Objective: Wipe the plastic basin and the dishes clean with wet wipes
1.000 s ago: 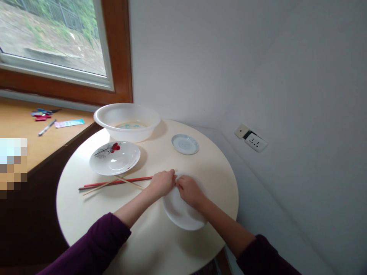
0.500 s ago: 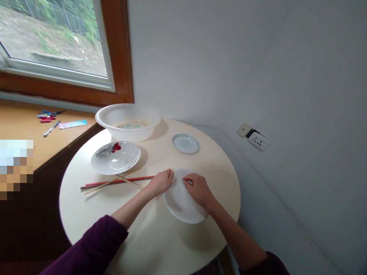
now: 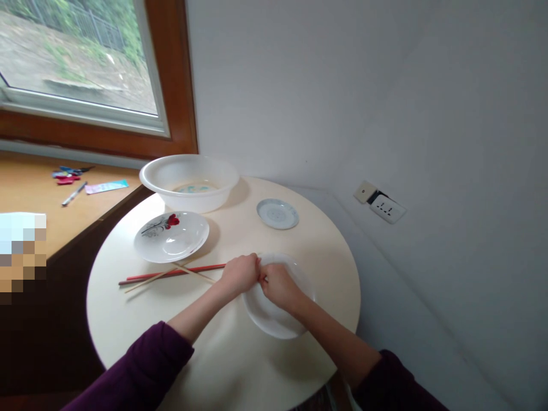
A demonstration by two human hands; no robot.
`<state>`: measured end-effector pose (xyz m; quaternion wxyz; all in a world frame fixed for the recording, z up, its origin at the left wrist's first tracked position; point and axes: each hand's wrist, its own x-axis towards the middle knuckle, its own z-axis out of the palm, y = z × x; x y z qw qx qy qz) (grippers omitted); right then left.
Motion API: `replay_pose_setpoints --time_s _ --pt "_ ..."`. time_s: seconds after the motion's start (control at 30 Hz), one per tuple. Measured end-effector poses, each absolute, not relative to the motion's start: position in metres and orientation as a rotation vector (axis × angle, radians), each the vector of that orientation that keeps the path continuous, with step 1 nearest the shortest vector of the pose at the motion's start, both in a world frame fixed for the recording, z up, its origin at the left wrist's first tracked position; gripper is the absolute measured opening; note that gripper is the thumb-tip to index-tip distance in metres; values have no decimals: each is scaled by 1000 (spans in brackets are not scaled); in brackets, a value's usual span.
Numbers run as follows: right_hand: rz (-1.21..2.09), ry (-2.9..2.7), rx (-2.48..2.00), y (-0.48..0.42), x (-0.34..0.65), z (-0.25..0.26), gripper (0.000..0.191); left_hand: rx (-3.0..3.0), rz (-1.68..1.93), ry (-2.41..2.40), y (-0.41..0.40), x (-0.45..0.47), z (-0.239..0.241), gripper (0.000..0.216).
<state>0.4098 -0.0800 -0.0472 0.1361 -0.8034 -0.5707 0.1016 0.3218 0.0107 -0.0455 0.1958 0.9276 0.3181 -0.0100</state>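
Note:
A round white plate [image 3: 274, 322] is at the front right of the round table, under and just in front of my hands. My left hand [image 3: 240, 273] is closed at the plate's upper left rim, fingers curled in. Right beside it, my right hand [image 3: 280, 287] is closed in a pinch over the plate, its fingertips meeting the left fingers. What the fingers hold, if anything, is hidden. Left of my left hand lie crossed chopsticks, red-brown ones [image 3: 137, 278] and pale wooden ones [image 3: 145, 282].
A white bowl with a red flower [image 3: 175, 242] stands at the table's left. Behind it is a large white basin [image 3: 188, 200]; a small pale blue plate [image 3: 277, 214] lies at the back. A wooden desk [image 3: 25, 188] adjoins on the left, with a pen [image 3: 74, 194] and scissors [image 3: 77, 170].
My right hand has moved left across the plate until it meets my left hand. The left hand has stayed nearly in place, closed.

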Motion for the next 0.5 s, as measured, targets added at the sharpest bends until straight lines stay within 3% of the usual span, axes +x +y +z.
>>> replay_pose_setpoints --time_s 0.5 --pt "331 -1454 -2256 -96 433 -43 19 2222 157 790 17 322 -55 35"
